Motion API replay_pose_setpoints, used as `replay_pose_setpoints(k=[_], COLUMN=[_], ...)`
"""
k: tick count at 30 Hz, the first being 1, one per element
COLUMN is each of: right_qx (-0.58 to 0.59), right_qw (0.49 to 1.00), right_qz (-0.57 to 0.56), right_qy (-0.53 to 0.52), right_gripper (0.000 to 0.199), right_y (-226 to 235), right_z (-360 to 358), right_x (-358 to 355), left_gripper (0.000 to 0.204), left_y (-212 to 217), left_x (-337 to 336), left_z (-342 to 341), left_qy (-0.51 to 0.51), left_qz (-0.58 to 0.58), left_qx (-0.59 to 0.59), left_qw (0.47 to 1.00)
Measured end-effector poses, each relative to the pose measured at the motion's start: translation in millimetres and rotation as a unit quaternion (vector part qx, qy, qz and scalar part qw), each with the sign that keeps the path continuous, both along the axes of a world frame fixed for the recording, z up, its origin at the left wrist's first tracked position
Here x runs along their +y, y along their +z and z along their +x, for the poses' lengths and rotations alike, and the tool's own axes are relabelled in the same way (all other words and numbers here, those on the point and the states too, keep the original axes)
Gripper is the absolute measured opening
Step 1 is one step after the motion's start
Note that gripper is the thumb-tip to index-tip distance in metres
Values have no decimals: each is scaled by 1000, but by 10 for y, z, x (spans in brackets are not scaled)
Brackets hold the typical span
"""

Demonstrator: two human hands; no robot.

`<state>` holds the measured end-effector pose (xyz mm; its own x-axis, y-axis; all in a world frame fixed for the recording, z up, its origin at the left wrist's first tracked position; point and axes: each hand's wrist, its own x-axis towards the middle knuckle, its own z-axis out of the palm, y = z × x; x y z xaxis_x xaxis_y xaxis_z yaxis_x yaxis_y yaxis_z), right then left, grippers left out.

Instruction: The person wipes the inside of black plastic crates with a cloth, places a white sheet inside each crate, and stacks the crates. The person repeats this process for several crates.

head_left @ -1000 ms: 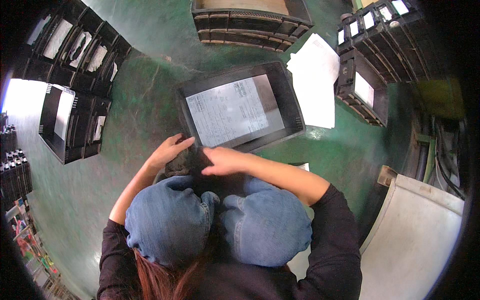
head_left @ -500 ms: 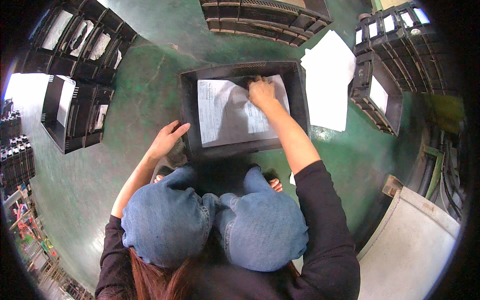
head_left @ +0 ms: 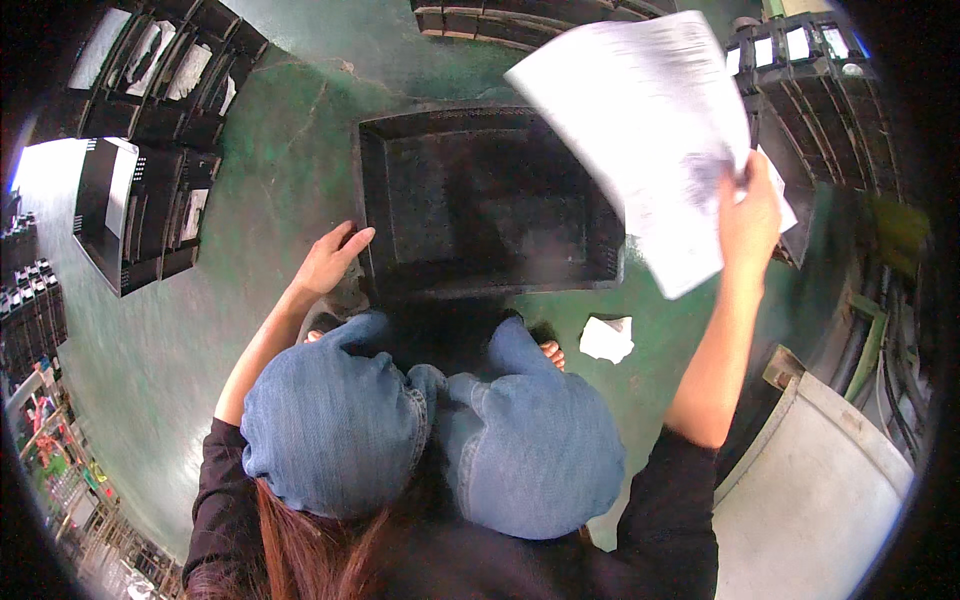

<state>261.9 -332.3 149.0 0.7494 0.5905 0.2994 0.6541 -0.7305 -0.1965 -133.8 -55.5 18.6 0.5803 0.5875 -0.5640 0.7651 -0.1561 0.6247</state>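
Note:
A printed sheet of paper (head_left: 640,130), blurred by motion, is raised over the right side of the black plastic crate (head_left: 480,290). My right hand (head_left: 750,215) is closed on the sheet's lower right edge. The crate sits on the floor before my knees, and its dark inner bottom shows. Beside its left rim, my left hand (head_left: 335,260) has its fingers stretched with the thumb apart, nearest the crate wall; whether it touches the wall I cannot tell.
A small white scrap (head_left: 607,339) lies on the green floor by my right foot. Black crates (head_left: 150,215) stand at the left, more crates (head_left: 830,120) at the far right, and another (head_left: 530,22) beyond. A pale panel (head_left: 820,480) stands at the lower right.
The sheet has come up out of the crate to the right in my right hand, baring the crate's bottom. My left hand has barely moved. The white scrap now shows more fully.

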Motion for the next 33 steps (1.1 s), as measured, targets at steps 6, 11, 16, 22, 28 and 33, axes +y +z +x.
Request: replay_pose_setpoints(k=[6,11,16,22,28,33], right_qx=[42,162,552,597,601,610], right_qw=[944,984,770,740,712,725], right_qz=[-206,56,185,304,360,296], right_qy=[-253,52,260,59,50,120], right_gripper=[46,57,67,63,64,76], right_y=[-713,-396,374,735,778,877], right_z=[989,-226,-1568,-1301,-1098,-1021], right_x=[-200,435,885,572,270,217], left_gripper=[61,52,39,26,20,23], left_y=[228,779,1354,1534,1443,1673], left_x=[-27,-21,-176,4,154,7], left_z=[89,304,946,1166,927,1033], left_qy=[-9,-43,-156,-172,-117,-169], left_qz=[-42,-78,-201,-96,-10,191], left_qx=[12,-81,-356,-391,-325,-379], left_qw=[999,993,899,899,938,889])
